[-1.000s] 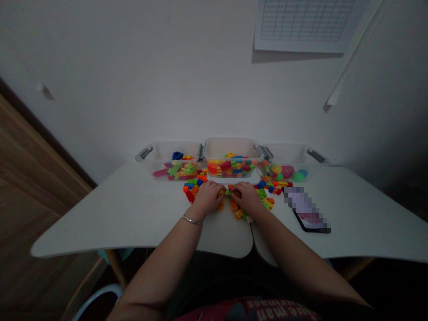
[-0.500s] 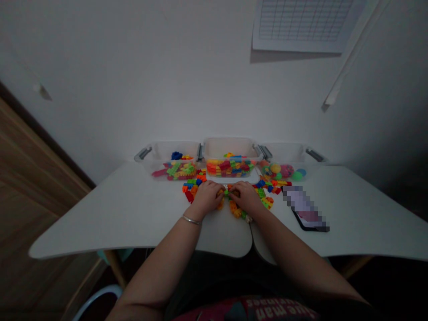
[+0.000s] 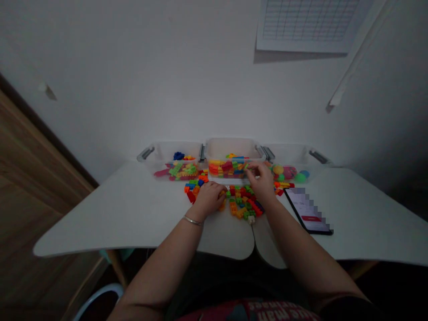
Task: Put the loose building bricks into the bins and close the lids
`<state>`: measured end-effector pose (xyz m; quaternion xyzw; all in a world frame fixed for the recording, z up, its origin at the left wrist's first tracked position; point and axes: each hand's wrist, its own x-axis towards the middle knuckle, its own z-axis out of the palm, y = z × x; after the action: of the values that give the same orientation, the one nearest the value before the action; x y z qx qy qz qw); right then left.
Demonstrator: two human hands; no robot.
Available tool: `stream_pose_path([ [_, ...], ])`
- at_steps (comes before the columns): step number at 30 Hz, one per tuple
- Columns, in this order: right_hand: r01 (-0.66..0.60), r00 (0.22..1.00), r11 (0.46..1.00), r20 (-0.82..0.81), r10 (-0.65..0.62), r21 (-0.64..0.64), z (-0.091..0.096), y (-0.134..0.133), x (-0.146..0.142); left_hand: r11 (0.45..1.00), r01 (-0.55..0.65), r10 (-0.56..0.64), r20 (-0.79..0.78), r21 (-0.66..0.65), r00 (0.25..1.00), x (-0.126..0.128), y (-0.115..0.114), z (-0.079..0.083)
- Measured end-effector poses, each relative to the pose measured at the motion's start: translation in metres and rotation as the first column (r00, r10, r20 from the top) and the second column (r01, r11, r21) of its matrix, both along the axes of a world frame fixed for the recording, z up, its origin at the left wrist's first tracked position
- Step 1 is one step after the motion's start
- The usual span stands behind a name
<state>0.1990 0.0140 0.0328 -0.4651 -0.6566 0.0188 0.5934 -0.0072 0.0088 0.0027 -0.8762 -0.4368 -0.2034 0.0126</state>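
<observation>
Bricks (image 3: pixel 240 212) are strewn between left hand (image 3: pixel 211 196) and right hand (image 3: pixel 261 179); whether either is clamped cannot be told.

We look out from one camera worn on the head, tipped forward and down over the table (image 3: pixel 127 209); the shirt (image 3: pixel 247 311) lies nearest us along the bottom edge; the forearms (image 3: pixel 174 252) lead away from us to the left hand (image 3: pixel 210 198) and the right hand (image 3: pixel 263 180), a little below mid-view; we see the boxes (image 3: pixel 234 147) just beyond them, and the wall (image 3: pixel 200 80) fills most of the upper half.
</observation>
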Motion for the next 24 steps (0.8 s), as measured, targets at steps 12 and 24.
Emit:
stream_pose_path([
  [12, 0.138, 0.948, 0.989, 0.295, -0.116, -0.054, 0.031, 0.052, 0.017, 0.999, -0.003, 0.004, 0.017, -0.032, 1.0, -0.005, 0.0, -0.001],
  [24, 0.203, 0.866, 0.979, 0.474, -0.161, -0.037, 0.022, 0.049, 0.016, 0.992, 0.068, -0.068, -0.005, 0.106, 0.998, 0.003, -0.012, 0.007],
])
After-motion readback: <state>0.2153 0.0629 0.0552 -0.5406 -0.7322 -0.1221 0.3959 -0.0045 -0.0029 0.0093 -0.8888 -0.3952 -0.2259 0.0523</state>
